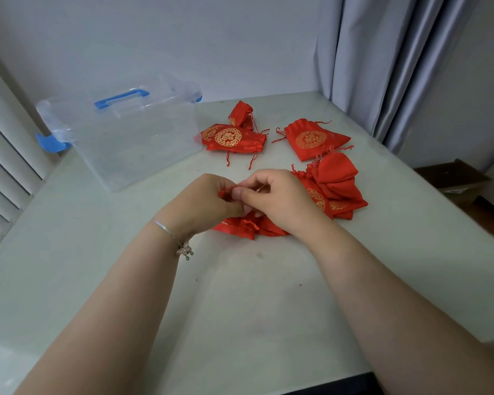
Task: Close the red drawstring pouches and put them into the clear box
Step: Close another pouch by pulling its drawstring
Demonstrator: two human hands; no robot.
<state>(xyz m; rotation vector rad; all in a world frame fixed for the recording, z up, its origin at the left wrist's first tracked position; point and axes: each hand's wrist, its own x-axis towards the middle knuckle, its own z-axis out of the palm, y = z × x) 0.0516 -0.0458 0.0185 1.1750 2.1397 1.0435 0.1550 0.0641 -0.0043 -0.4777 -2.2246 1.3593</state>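
Observation:
A red drawstring pouch lies on the table under both hands, mostly hidden by them. My left hand and my right hand meet above it, and each pinches the pouch's red cord between thumb and fingers. The clear box with blue handle and clips stands open at the back left, with nothing visible inside. Other red pouches with gold emblems lie behind: a pile next to the box, one flat pouch and a heap right of my right hand.
The pale table ends at a wall behind and a grey curtain at the back right. A brown cardboard box sits low beyond the table's right edge. Slatted blinds run along the left.

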